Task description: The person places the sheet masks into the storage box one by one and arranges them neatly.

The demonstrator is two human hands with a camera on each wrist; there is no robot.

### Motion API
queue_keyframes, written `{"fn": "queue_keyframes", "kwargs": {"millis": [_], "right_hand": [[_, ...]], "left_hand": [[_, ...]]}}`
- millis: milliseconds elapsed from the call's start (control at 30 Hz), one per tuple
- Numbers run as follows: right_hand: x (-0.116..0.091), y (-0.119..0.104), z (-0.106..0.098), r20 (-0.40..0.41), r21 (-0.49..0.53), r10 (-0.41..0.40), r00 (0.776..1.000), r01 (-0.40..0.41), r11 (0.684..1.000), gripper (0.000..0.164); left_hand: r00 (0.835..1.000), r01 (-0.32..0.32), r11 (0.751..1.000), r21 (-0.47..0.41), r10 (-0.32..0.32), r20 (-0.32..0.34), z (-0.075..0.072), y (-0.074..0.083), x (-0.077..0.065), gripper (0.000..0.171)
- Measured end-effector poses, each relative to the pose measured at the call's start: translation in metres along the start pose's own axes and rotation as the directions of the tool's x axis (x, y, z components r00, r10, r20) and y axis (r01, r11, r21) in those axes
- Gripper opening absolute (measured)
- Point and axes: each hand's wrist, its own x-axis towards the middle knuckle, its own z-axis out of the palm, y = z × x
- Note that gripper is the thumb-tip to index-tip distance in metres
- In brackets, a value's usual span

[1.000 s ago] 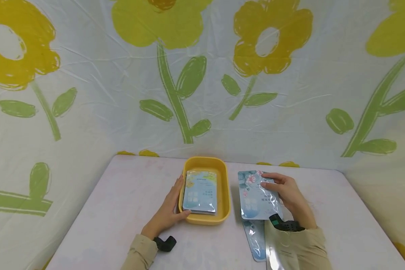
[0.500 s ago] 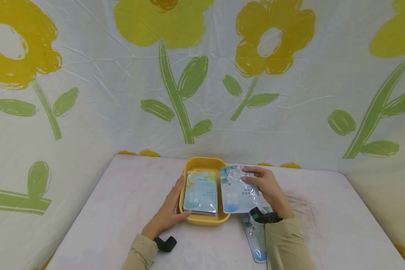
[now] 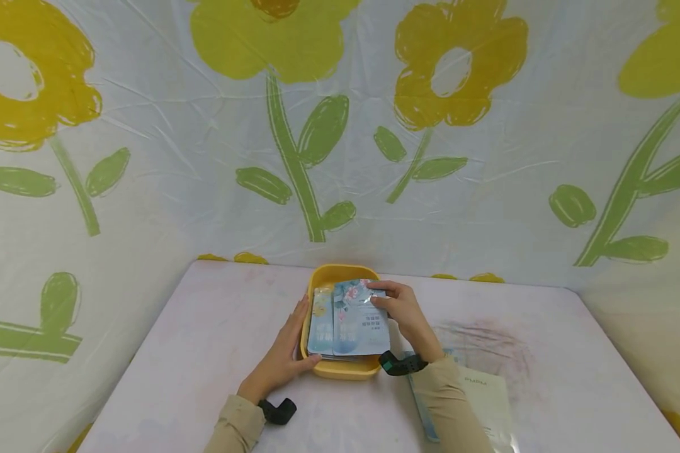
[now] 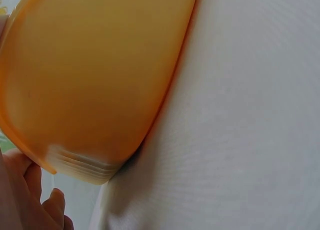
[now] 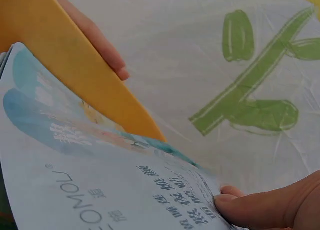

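My right hand pinches a blue sheet mask sachet with pink flowers by its right edge, thumb on one face. This sachet is over the yellow plastic tray, overlapping the stack of blue sachets lying inside. In the right wrist view the printed sachet bends slightly, with the thumb at its edge. My left hand rests against the tray's left side, fingers stretched along the outer wall and thumb at the near corner. The left wrist view shows the tray wall close up.
On the table, right of the tray, lie a pale green sachet and a blue sachet, partly hidden under my right forearm. A flower-printed cloth hangs behind the table and at its sides.
My right hand has carried the sachet leftward from beside the tray to over the stack in it. The sachets on the table show more now. My left hand has stayed put.
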Motion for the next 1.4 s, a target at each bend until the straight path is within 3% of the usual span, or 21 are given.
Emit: {"fn": "queue_keyframes", "kwargs": {"millis": [300, 400, 600, 800, 967, 1400], "right_hand": [[0.002, 0.001, 0.027, 0.035, -0.045, -0.01, 0.999, 0.011, 0.999, 0.037], [-0.002, -0.001, 0.031, 0.071, -0.112, -0.021, 0.997, 0.029, 0.993, 0.039], [-0.017, -0.002, 0.038, 0.137, -0.218, 0.022, 0.99, 0.008, 0.976, 0.059], [-0.024, 0.002, 0.041, 0.131, -0.168, 0.008, 0.991, 0.014, 0.986, 0.071], [-0.026, 0.005, 0.037, 0.172, -0.114, -0.02, 0.985, 0.04, 0.993, 0.075], [-0.022, 0.011, 0.031, 0.183, 0.093, -0.01, 0.983, -0.007, 0.996, 0.066]], "left_hand": [[1.0, -0.005, 1.0, 0.0, 0.005, -0.005, 0.0, 0.001, -0.002, 0.106], [1.0, -0.013, 1.0, -0.001, 0.013, -0.009, -0.001, 0.001, -0.002, 0.105], [1.0, -0.009, 1.0, -0.007, 0.009, -0.007, 0.001, 0.001, -0.001, 0.104], [1.0, -0.015, 1.0, 0.001, 0.015, -0.003, 0.001, 0.002, 0.0, 0.104], [1.0, 0.003, 1.0, 0.006, -0.003, -0.001, 0.002, 0.0, -0.001, 0.104], [1.0, -0.001, 1.0, 0.01, 0.001, -0.003, 0.001, 0.0, -0.003, 0.105]]}}
